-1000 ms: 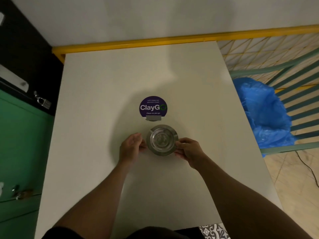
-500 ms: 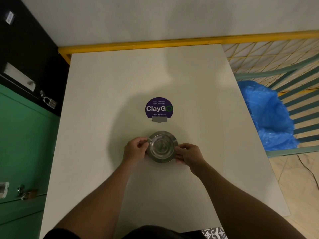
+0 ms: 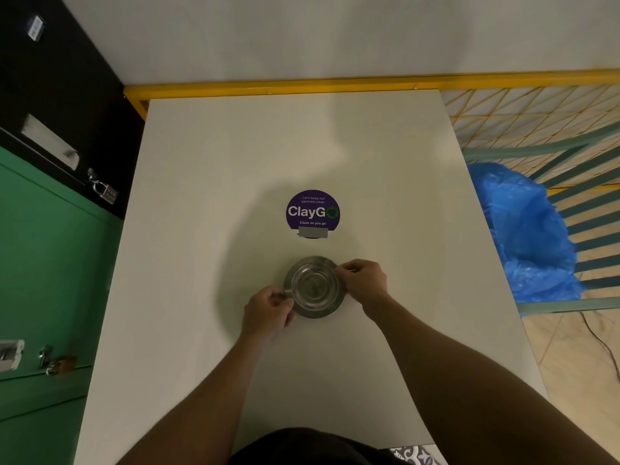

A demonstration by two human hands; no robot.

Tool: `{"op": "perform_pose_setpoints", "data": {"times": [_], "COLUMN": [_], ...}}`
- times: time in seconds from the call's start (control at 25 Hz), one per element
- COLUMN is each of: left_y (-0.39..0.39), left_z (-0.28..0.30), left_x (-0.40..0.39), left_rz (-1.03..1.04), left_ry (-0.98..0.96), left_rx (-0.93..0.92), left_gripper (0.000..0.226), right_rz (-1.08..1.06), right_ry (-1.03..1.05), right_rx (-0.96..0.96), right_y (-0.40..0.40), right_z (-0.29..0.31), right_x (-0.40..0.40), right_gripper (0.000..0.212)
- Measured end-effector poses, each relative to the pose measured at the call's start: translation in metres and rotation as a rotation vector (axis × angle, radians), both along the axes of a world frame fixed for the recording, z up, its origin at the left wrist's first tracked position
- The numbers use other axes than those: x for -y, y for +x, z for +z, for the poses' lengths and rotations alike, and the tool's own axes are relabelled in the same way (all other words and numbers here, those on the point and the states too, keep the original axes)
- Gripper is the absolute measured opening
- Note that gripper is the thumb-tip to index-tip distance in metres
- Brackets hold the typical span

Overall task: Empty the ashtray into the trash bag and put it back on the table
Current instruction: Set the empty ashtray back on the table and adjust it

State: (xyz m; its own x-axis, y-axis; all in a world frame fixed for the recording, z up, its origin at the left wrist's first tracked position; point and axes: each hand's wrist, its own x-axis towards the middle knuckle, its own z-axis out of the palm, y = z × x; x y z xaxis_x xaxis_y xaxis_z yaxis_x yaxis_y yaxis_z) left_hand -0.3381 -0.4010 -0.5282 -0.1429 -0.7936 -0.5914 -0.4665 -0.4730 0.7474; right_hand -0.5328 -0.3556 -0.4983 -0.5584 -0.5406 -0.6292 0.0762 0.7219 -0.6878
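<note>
**Grip shifted round the ashtray rim**

Both hands have turned about the ashtray [image 3: 314,286] since half a second back; my right hand [image 3: 364,281] now pinches the far-right rim, where before it sat lower at the right side; my left hand [image 3: 268,312] pinches the near-left rim, fingers curled; the dish itself has hardly moved, and I cannot tell whether it has lifted off the table [image 3: 201,229] yet. I read this as a re-grip, either settling the dish or readying a lift; the bowl looks shiny and I see no ash in it, though the picture is too dim to be sure.

Just beyond it lies the round purple sticker [image 3: 313,211], apart from the rim. The trash bag [image 3: 523,229] hangs past the table's right edge, well apart; bare table lies between. A yellow rail [image 3: 335,87] bounds the far edge; green cabinets [image 3: 50,263] stand left.
</note>
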Motion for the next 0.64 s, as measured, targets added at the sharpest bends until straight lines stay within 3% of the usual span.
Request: {"op": "perform_pose_setpoints", "data": {"times": [0.2, 0.4, 0.64], "left_y": [0.000, -0.012, -0.021], "left_z": [0.006, 0.016, 0.020], "left_x": [0.011, 0.045, 0.056], "left_rz": [0.035, -0.053, -0.223], "left_ry": [0.078, -0.046, -0.118], "left_rx": [0.000, 0.113, 0.183], "left_gripper": [0.016, 0.016, 0.006], "right_rz": [0.005, -0.161, -0.125], "right_ry": [0.005, 0.035, 0.032], "right_rx": [-0.052, -0.101, -0.095], "right_y": [-0.002, 0.003, 0.011], "right_z": [0.002, -0.005, -0.001], "right_x": [0.006, -0.024, -0.032], "right_gripper": [0.012, 0.015, 0.008]}}
